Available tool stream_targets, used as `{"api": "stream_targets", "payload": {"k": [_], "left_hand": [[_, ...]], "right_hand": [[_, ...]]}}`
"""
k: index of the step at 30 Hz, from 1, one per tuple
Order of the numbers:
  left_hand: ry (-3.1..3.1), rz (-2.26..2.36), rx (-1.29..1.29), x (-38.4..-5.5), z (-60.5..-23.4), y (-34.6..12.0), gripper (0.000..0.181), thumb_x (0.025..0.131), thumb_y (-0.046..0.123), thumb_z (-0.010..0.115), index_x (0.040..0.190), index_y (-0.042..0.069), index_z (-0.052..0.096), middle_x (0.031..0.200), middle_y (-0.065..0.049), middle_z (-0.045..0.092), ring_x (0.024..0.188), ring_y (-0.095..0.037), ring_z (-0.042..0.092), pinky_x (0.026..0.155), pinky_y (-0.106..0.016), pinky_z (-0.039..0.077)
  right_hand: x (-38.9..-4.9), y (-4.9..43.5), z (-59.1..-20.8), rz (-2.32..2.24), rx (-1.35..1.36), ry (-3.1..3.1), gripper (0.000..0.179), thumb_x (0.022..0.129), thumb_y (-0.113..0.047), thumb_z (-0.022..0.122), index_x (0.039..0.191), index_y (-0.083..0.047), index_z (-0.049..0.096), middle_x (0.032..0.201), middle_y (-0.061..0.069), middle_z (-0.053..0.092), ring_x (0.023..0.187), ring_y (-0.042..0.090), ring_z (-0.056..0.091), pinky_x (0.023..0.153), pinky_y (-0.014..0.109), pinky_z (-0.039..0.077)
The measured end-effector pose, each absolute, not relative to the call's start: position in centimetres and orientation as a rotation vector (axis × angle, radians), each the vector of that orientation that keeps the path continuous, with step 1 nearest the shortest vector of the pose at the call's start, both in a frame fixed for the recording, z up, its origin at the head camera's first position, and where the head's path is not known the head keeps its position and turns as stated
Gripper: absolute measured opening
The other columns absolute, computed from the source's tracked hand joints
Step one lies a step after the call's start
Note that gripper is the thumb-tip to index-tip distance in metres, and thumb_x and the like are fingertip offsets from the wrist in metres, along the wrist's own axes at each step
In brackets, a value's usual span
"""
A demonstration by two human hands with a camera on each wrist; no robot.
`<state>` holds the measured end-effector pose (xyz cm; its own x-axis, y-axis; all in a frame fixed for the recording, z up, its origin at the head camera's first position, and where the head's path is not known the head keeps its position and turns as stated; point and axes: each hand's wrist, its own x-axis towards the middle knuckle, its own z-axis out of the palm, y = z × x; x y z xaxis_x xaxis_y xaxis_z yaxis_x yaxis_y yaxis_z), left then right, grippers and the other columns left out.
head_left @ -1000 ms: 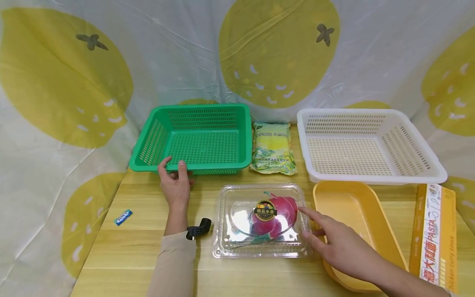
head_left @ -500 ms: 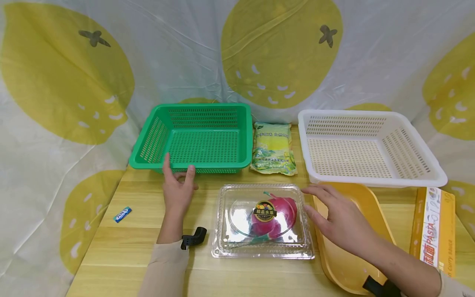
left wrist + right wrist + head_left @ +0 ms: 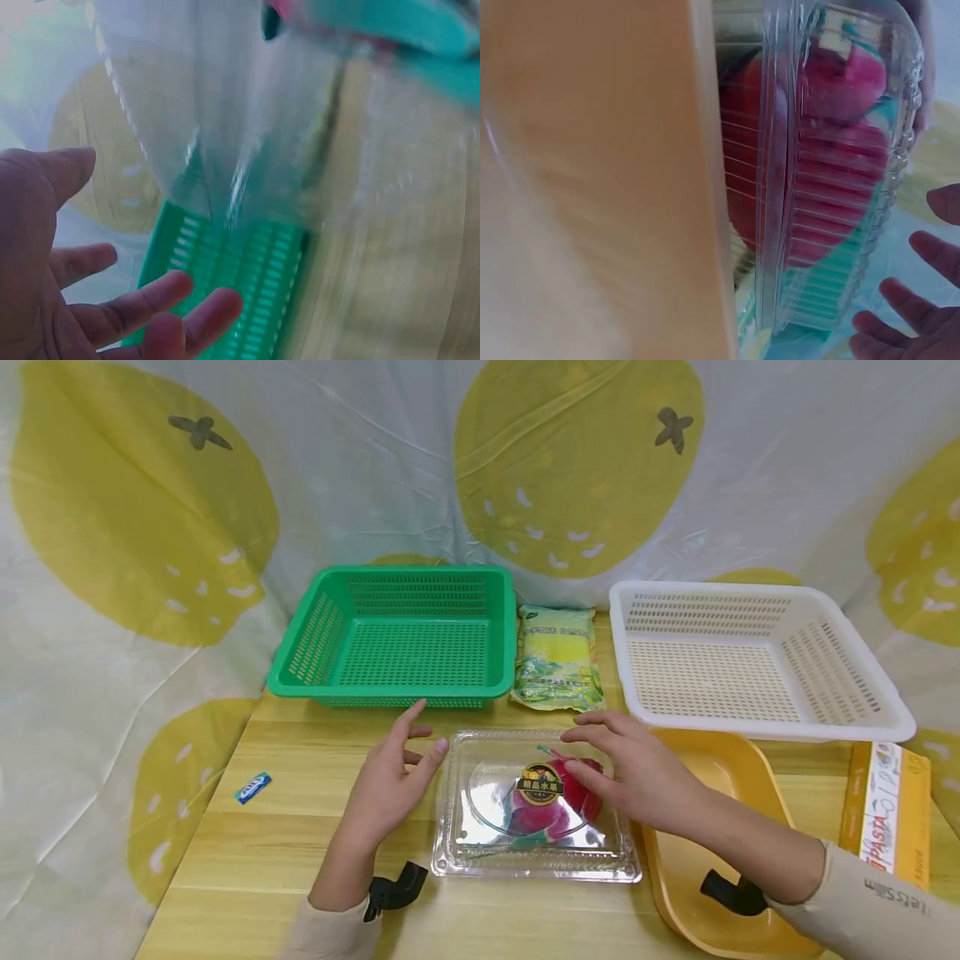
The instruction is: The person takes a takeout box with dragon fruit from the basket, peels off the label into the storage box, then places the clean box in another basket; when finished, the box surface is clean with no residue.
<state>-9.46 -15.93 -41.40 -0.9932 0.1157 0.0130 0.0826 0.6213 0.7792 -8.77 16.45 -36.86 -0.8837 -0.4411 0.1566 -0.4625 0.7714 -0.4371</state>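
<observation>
A beige left sleeve (image 3: 330,931) and a matching right sleeve (image 3: 847,893) are showing the same pale fabric.
Small dark lettering (image 3: 897,895), seemingly "LetsSlim", is running upside down in the head view along the right sleeve. A left wrist camera (image 3: 399,888) and a right wrist camera (image 3: 735,893), both black, are showing bent, tubular bodies below a bare left hand (image 3: 390,787) and a bare right hand (image 3: 643,768).

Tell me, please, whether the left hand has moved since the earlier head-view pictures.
Yes: in the head view, the left hand has moved away from the green basket, rightward and nearer the person, toward the clear container.
</observation>
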Motion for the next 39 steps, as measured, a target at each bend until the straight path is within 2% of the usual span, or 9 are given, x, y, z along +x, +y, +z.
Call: {"api": "stream_targets", "payload": {"k": [3, 5, 10, 16, 21, 24, 28, 32, 39], "left_hand": [[2.776, 1.365, 0.185, -8.7, -41.1, -14.9, 0.068, 0.101, 0.054, 0.057, 0.159, 0.026, 0.036, 0.142, -0.013, 0.059, 0.111, -0.030, 0.069, 0.084, -0.045, 0.059], [2.777, 1.349, 0.193, -8.4, -41.2, -14.2, 0.067, 0.101, 0.056, 0.056, 0.157, 0.026, 0.039, 0.146, -0.013, 0.056, 0.124, -0.033, 0.063, 0.092, -0.051, 0.057], [2.713, 1.401, 0.149, -8.3, -41.6, -12.3, 0.065, 0.100, 0.057, 0.057, 0.154, 0.023, 0.045, 0.154, -0.015, 0.046, 0.143, -0.043, 0.044, 0.109, -0.069, 0.040], [2.580, 1.652, 0.028, -8.9, -42.3, -10.5, 0.056, 0.102, 0.046, 0.059, 0.149, 0.017, 0.050, 0.148, -0.019, 0.045, 0.136, -0.043, 0.047, 0.109, -0.066, 0.042], [2.495, 1.778, -0.044, -9.4, -42.8, -10.0, 0.051, 0.103, 0.039, 0.059, 0.148, 0.017, 0.051, 0.153, -0.017, 0.042, 0.144, -0.046, 0.040, 0.115, -0.068, 0.033], [2.473, 1.816, -0.080, -9.8, -43.3, -9.8, 0.047, 0.103, 0.038, 0.059, 0.147, 0.020, 0.053, 0.155, -0.016, 0.042, 0.146, -0.046, 0.037, 0.115, -0.070, 0.030], [2.459, 1.856, -0.086, -10.6, -43.9, -9.6, 0.043, 0.104, 0.033, 0.058, 0.144, 0.020, 0.055, 0.155, -0.015, 0.043, 0.149, -0.044, 0.034, 0.118, -0.069, 0.028], [2.445, 1.859, -0.074, -11.1, -44.1, -9.7, 0.040, 0.105, 0.031, 0.056, 0.143, 0.018, 0.056, 0.156, -0.013, 0.043, 0.148, -0.042, 0.036, 0.118, -0.065, 0.030], [2.389, 1.859, -0.062, -11.3, -44.3, -9.9, 0.038, 0.107, 0.030, 0.052, 0.144, 0.021, 0.054, 0.153, -0.012, 0.051, 0.130, -0.040, 0.057, 0.100, -0.054, 0.050]], "right_hand": [[-9.3, 15.5, -37.0, 0.755, 0.789, -2.927, 0.031, 0.095, -0.032, 0.074, 0.122, -0.017, 0.073, 0.136, 0.009, 0.063, 0.126, 0.034, 0.058, 0.102, 0.055, 0.052], [-9.6, 15.0, -37.1, 0.769, 0.823, -2.936, 0.033, 0.093, -0.034, 0.076, 0.122, -0.018, 0.074, 0.138, 0.010, 0.061, 0.128, 0.034, 0.057, 0.102, 0.054, 0.052], [-10.2, 13.9, -37.7, 0.780, 0.921, -2.950, 0.039, 0.090, -0.040, 0.078, 0.123, -0.020, 0.073, 0.143, 0.011, 0.058, 0.132, 0.034, 0.053, 0.105, 0.055, 0.050], [-10.4, 13.6, -38.8, 0.807, 0.971, -2.931, 0.035, 0.089, -0.040, 0.079, 0.119, -0.022, 0.073, 0.142, 0.010, 0.057, 0.132, 0.031, 0.053, 0.106, 0.051, 0.050], [-10.7, 13.8, -39.6, 0.832, 1.002, -2.887, 0.031, 0.090, -0.039, 0.079, 0.115, -0.023, 0.073, 0.142, 0.009, 0.058, 0.131, 0.029, 0.053, 0.105, 0.051, 0.051], [-11.3, 13.9, -39.7, 0.868, 1.016, -2.856, 0.028, 0.088, -0.037, 0.080, 0.111, -0.021, 0.074, 0.141, 0.010, 0.059, 0.132, 0.031, 0.054, 0.115, 0.056, 0.041], [-11.9, 14.1, -39.8, 0.901, 0.984, -2.842, 0.024, 0.088, -0.034, 0.081, 0.107, -0.021, 0.074, 0.140, 0.010, 0.061, 0.135, 0.034, 0.053, 0.118, 0.059, 0.036], [-11.9, 14.1, -40.2, 0.911, 0.925, -2.850, 0.018, 0.091, -0.032, 0.078, 0.105, -0.020, 0.074, 0.139, 0.010, 0.061, 0.133, 0.034, 0.054, 0.107, 0.054, 0.049], [-12.0, 13.8, -40.4, 0.933, 0.865, -2.861, 0.004, 0.096, -0.022, 0.071, 0.094, -0.019, 0.071, 0.137, 0.010, 0.063, 0.130, 0.028, 0.057, 0.106, 0.050, 0.051]]}}
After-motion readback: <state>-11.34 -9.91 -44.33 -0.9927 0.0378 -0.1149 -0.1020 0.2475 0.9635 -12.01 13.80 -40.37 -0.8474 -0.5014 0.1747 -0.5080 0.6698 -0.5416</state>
